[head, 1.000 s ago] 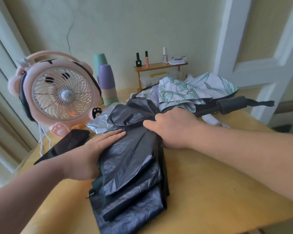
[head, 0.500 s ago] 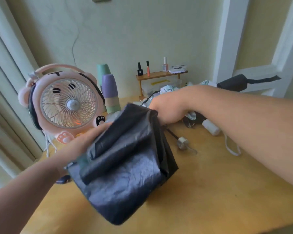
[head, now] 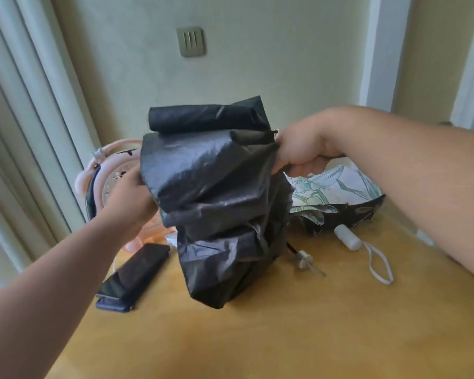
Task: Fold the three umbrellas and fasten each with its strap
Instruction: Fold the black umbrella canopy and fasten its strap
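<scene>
The black umbrella point(head: 216, 203) is held up above the table point(head: 285, 337), its canopy hanging in loose, unfastened pleats. Its upper right end is gripped tightly by the right hand point(head: 301, 151). The left edge is clutched by the left hand point(head: 132, 198), whose fingers are partly hidden. The pleats could be lost if either grip slackened, and the fabric could be snagged on the fan point(head: 99, 181) at far left.

black umbrella point(head: 219, 198); white umbrella with green floral print point(head: 337, 187); pink fan point(head: 104, 170).
</scene>
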Demonstrator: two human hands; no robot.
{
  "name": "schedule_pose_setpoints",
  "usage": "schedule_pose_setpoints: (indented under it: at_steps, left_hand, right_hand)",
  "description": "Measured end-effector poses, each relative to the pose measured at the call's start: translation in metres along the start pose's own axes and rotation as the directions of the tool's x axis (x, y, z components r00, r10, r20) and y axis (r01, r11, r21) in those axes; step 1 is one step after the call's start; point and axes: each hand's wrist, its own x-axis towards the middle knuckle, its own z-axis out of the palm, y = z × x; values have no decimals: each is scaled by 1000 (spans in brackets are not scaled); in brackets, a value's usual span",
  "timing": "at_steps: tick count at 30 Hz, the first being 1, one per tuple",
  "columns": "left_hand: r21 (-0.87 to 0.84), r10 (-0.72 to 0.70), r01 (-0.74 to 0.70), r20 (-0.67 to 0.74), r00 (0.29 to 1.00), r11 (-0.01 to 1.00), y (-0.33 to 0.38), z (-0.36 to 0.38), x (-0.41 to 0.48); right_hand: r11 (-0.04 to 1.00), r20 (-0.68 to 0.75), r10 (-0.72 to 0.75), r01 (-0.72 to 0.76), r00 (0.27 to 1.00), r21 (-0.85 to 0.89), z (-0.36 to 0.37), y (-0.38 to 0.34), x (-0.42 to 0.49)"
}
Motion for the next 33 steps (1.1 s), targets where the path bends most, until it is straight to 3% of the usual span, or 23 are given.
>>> schedule_pose_setpoints:
  at_steps: [4, 8, 9, 11, 13, 14, 16, 18, 20, 22, 24, 25, 27, 29, 30, 33]
  left_hand:
    - [-133, -134, 129, -35, 990, 983, -14, -17, 15]
    - [-160, -237, 210, -174, 956, 964, -30, -23, 4]
    - [-123, -229, 206, -224, 947, 971, -34, -20, -7]
    - [105, -100, 130, -254, 962, 986, -41, -10, -36]
    - [330, 37, 21, -168, 985, 944, -43, 3, -61]
    - [354, 26, 25, -136, 990, 935, -45, 7, -63]
    - [210, -149, 172, -117, 982, 962, -44, 8, -54]
    - [-73, -349, 344, -61, 935, 936, -40, 4, -38]
    - [-136, -363, 355, -36, 931, 925, -39, 0, -28]
    - [-107, -309, 308, 1, 951, 945, -38, 1, -28]
    - [-79, -291, 293, 39, 956, 953, -44, 4, -33]
    - [-60, -302, 306, 60, 951, 950, -49, 4, -35]
    - [9, -359, 360, 79, 930, 933, -61, 1, -38]
    - [137, -386, 384, -10, 922, 913, -73, -11, -39]
    - [182, -363, 372, -80, 928, 910, -76, -18, -40]
    - [228, -169, 245, -307, 936, 942, -65, -39, -41]
  right_hand:
    - [988, -20, 97, -94, 995, 120, -3, 0, -2]
    - [949, 4, 182, -177, 983, 262, -8, -1, -5]
    - [937, 22, 194, -192, 981, 292, -8, -1, -7]
    - [915, 49, 197, -201, 979, 350, -10, -1, -8]
    - [893, 75, 183, -198, 980, 404, -12, -2, -8]
    - [885, 87, 175, -195, 981, 423, -13, -3, -10]
    - [879, 89, 151, -175, 985, 444, -13, -6, -13]
    - [877, 81, 129, -152, 988, 455, -11, -9, -16]
    - [891, 53, 113, -125, 992, 436, -8, -11, -17]
    - [949, -57, 81, -59, 995, 310, -2, -13, -18]
    - [998, -279, -26, 8, 960, -66, 6, -14, -19]
    - [955, -382, -115, -4, 917, -298, 12, -15, -22]
    - [735, -496, -307, -129, 812, -666, 22, -15, -30]
    - [539, -491, -436, -218, 755, -814, 28, -10, -36]
    - [489, -477, -455, -236, 752, -839, 29, -6, -37]
    - [508, -486, -458, -230, 745, -830, 29, 6, -35]
